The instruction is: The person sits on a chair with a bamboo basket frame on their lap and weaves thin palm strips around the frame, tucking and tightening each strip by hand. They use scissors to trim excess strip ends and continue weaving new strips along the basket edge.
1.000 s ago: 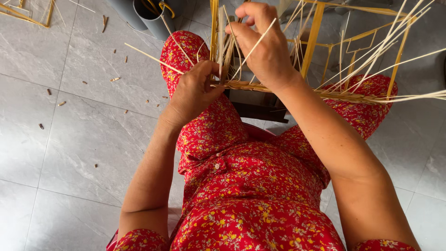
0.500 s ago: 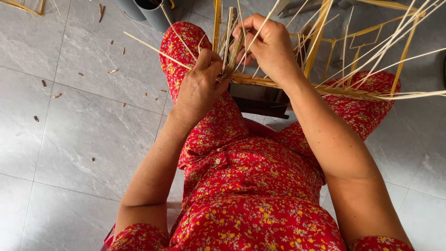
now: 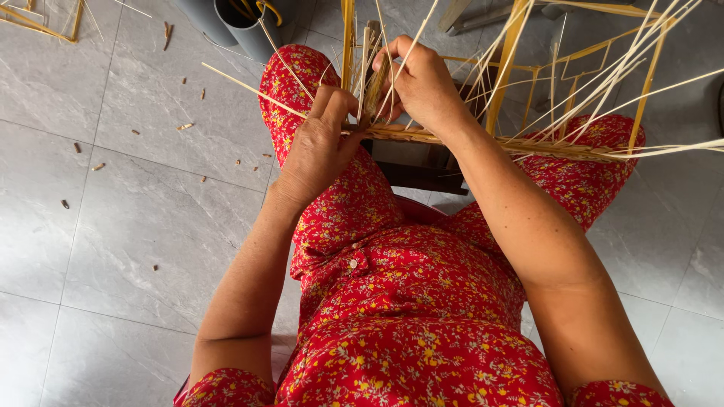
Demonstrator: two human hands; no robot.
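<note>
A half-woven cane frame (image 3: 520, 143) with yellow uprights rests across my knees, over red flowered trousers. Several thin pale cane strands (image 3: 603, 83) fan out from its woven rim to the right. My left hand (image 3: 317, 147) presses on the left end of the woven rim, fingers curled over it. My right hand (image 3: 422, 83) sits just above and right of it, pinching a bunch of cane strands (image 3: 375, 83) upright beside a yellow upright (image 3: 348, 38).
Grey tubes (image 3: 234, 22) holding cane stand on the floor at the top. Small cane offcuts (image 3: 185, 126) litter the grey tiled floor (image 3: 136, 226) on the left. More cane pieces (image 3: 38, 22) lie at the top left corner. A dark stool (image 3: 418, 169) stands under the frame.
My right hand has come down from higher up and closed in on the strands by the rim. My left hand has shifted up to the rim, close beside it.
</note>
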